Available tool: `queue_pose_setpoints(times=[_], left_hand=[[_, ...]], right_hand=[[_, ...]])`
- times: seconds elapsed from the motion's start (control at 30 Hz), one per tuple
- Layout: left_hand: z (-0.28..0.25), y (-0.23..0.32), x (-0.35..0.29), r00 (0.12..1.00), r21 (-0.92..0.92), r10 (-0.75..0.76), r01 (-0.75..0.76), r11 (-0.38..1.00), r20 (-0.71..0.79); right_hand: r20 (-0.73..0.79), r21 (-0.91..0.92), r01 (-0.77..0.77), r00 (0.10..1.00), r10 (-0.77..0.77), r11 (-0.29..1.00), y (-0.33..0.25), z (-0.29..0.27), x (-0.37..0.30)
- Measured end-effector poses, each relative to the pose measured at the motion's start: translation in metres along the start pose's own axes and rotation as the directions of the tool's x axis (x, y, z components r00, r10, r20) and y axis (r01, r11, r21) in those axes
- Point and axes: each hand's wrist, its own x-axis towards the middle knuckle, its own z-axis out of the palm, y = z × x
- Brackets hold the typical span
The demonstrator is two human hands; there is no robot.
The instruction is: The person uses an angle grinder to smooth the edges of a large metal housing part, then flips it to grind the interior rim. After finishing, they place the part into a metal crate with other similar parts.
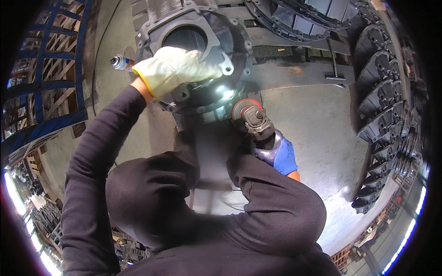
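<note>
A large dark metal housing [241, 43], round with a bolt flange and a wide opening, stands before my knees. My left hand [177, 71], in a cream glove with a yellow cuff, is closed over the housing just below the opening; the fingertips are partly hidden. Close to the flange's lower right edge is an angle grinder [258, 123] with a red-rimmed disc [241, 106]. My right hand [276, 149], in a blue glove with a dark coated palm, is wrapped round the grinder's body. I cannot tell whether the disc touches the metal.
A spray can [121, 62] lies left of the housing, beside my left wrist. More round castings [299, 20] sit at the far side, near a T-shaped metal bar [335, 64]. Several castings [380, 99] line the right. Blue-framed racking [43, 55] stands at the left.
</note>
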Motion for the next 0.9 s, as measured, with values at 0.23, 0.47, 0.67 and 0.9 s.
queue_pose_setpoints(times=[0.23,0.47,0.67,0.9], left_hand=[[-0.008,0.019,0.023,0.884,-0.123,-0.385,0.427,0.896,0.265],[0.030,0.044,0.027,0.908,-0.092,-0.416,0.411,0.907,-0.047],[0.032,0.038,0.028,0.867,-0.148,-0.494,0.499,0.854,0.068],[0.036,0.024,0.017,0.939,0.023,-0.344,0.344,0.939,0.004]], right_hand=[[0.020,0.019,-0.118,0.993,0.117,0.993,-0.016,-0.010,-0.008],[0.036,-0.004,-0.090,0.995,0.090,0.996,-0.022,-0.009,-0.007],[0.067,-0.028,0.005,0.998,-0.003,1.000,-0.017,-0.004,-0.001],[0.082,-0.123,0.075,0.994,-0.066,0.990,-0.015,-0.001,0.003]])
